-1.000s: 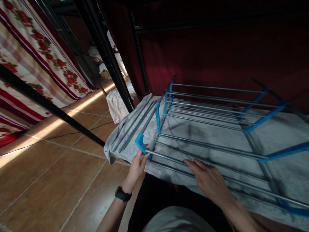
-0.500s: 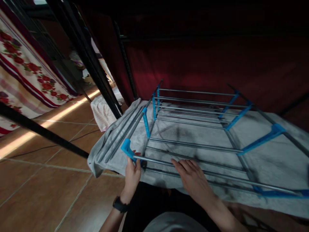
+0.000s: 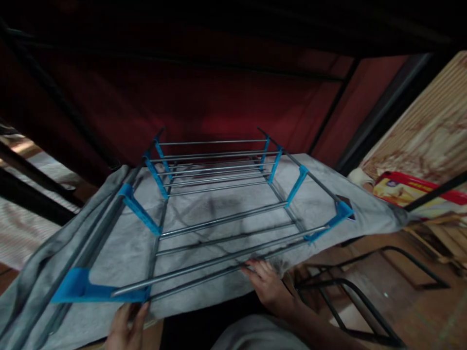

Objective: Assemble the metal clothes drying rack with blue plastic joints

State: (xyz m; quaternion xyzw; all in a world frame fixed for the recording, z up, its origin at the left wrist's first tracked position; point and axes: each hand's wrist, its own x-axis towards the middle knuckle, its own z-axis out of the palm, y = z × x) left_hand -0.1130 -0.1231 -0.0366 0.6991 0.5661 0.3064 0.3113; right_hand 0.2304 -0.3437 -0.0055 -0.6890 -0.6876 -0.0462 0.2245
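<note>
A rack of grey metal rods and blue plastic connectors lies on a grey cloth [image 3: 226, 206]. My left hand [image 3: 126, 325] is at the near left corner, its thumb and fingers closed around the lower end of a blue connector [image 3: 105, 293]. My right hand [image 3: 266, 284] has its fingers curled on the lowest front rod [image 3: 197, 281]. Just above it, a loose-looking front rod [image 3: 219, 261] spans the rack, its ends lying over the left connector and the right front connector [image 3: 330, 223]. Blur softens my left fingertips.
Spare rods [image 3: 85, 243] lie along the cloth's left side. Dark red fabric [image 3: 219, 107] hangs behind, between black frame posts. To the right are a red and yellow box [image 3: 412, 187] and a dark metal-framed seat [image 3: 365, 287] on the floor.
My view has swung to the right, bringing the rack's right side into sight. My left hand has shifted lower on the connector; my right hand has moved from the upper front rod to the lowest one.
</note>
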